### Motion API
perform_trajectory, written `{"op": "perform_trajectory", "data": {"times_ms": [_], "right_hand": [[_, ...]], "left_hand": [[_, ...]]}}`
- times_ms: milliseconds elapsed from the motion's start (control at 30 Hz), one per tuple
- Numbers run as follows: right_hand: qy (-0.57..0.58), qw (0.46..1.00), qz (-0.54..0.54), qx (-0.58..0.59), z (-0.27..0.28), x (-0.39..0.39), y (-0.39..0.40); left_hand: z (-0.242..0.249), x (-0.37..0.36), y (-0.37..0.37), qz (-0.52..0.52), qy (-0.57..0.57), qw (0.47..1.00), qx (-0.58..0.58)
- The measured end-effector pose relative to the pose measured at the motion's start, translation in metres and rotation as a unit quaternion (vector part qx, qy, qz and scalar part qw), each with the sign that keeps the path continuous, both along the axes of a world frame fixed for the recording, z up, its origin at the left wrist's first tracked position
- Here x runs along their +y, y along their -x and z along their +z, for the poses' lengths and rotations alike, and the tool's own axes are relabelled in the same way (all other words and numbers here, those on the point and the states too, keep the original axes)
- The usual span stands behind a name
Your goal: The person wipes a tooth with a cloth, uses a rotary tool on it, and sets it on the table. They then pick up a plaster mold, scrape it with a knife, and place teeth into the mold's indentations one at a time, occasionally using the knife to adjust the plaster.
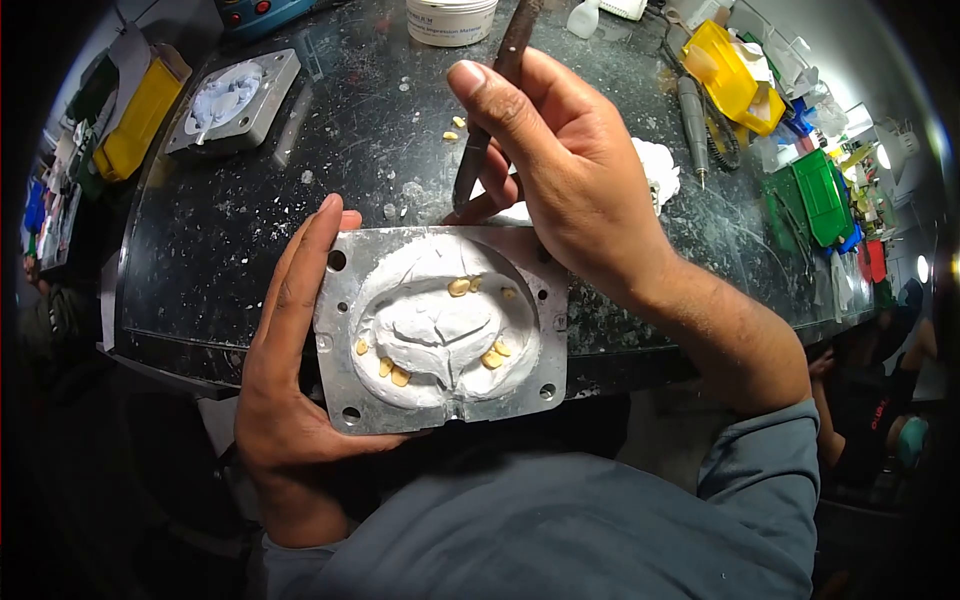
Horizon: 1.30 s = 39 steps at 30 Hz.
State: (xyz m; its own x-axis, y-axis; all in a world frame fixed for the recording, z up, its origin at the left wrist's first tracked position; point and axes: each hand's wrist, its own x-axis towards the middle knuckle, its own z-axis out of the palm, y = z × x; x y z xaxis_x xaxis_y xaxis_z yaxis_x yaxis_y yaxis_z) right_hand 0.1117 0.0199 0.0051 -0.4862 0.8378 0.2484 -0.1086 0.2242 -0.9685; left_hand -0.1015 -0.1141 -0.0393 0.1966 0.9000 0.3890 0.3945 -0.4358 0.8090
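My left hand (285, 350) grips a metal dental flask half (338, 385) by its left side, thumb along the lower edge and fingers up the side. White plaster (410, 258) fills the flask, with yellowish artificial teeth (400, 378) set in it in several small groups and grooves around a raised middle. Above the flask's far edge, my right hand (590, 180) is closed around a dark, stick-like tool (512, 50), its thumb raised along the shaft. The tool slants down to the flask's top edge. A piece of white material (515, 213) shows behind the flask under the right hand.
Another flask half (255, 105) lies at the back left. Loose teeth (455, 128) and plaster crumbs dot the dark table (370, 100). A white tub (452, 25) stands behind. At right are a handpiece (692, 120), a white lump (657, 172), yellow bins (725, 65) and a green bin (825, 195).
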Motion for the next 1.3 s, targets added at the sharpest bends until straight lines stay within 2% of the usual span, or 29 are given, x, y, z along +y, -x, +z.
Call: {"op": "perform_trajectory", "data": {"times_ms": [200, 400, 467, 567, 667, 733, 867, 967, 1100, 1167, 1200, 1300], "right_hand": [[0.001, 1.0, -0.014, -0.012, -0.002, -0.002, -0.005], [0.014, 1.0, -0.02, 0.004, -0.002, -0.005, -0.004], [0.014, 1.0, -0.02, 0.0, -0.003, -0.005, -0.004], [0.01, 1.0, -0.02, 0.0, -0.003, -0.005, -0.005], [0.057, 0.998, -0.017, -0.002, 0.002, -0.005, -0.006], [0.098, 0.995, 0.019, 0.011, 0.001, -0.002, -0.008], [0.094, 0.993, 0.031, 0.06, -0.003, -0.012, -0.006], [0.06, 0.996, -0.008, 0.059, -0.005, -0.008, -0.006], [0.111, 0.985, 0.011, 0.134, -0.006, -0.006, -0.005], [0.049, 0.994, -0.017, 0.097, -0.004, -0.002, -0.012], [0.017, 0.992, -0.038, 0.115, -0.005, 0.002, -0.016], [0.005, 0.992, -0.052, 0.115, 0.012, -0.002, -0.036]], "left_hand": [[0.002, -0.001, -0.002, -0.004, 0.012, 1.0, -0.021], [0.004, -0.004, -0.005, 0.008, 0.008, 1.0, 0.016], [-0.001, -0.004, -0.007, 0.018, 0.028, 0.999, -0.043], [-0.001, -0.004, -0.005, 0.018, 0.026, 0.999, -0.036], [0.0, -0.004, -0.005, 0.008, 0.028, 0.998, -0.056], [0.002, -0.005, -0.007, 0.016, 0.023, 0.999, -0.037], [0.005, -0.006, -0.005, 0.028, 0.016, 0.999, 0.013], [0.003, -0.004, -0.004, 0.013, 0.017, 1.0, -0.013], [0.004, -0.004, -0.011, 0.018, 0.022, 0.998, -0.051], [0.003, -0.004, -0.013, 0.024, 0.017, 0.997, -0.075], [0.002, -0.005, -0.016, 0.021, 0.02, 0.997, -0.077], [0.002, -0.007, -0.026, 0.05, 0.03, 0.99, -0.129]]}}
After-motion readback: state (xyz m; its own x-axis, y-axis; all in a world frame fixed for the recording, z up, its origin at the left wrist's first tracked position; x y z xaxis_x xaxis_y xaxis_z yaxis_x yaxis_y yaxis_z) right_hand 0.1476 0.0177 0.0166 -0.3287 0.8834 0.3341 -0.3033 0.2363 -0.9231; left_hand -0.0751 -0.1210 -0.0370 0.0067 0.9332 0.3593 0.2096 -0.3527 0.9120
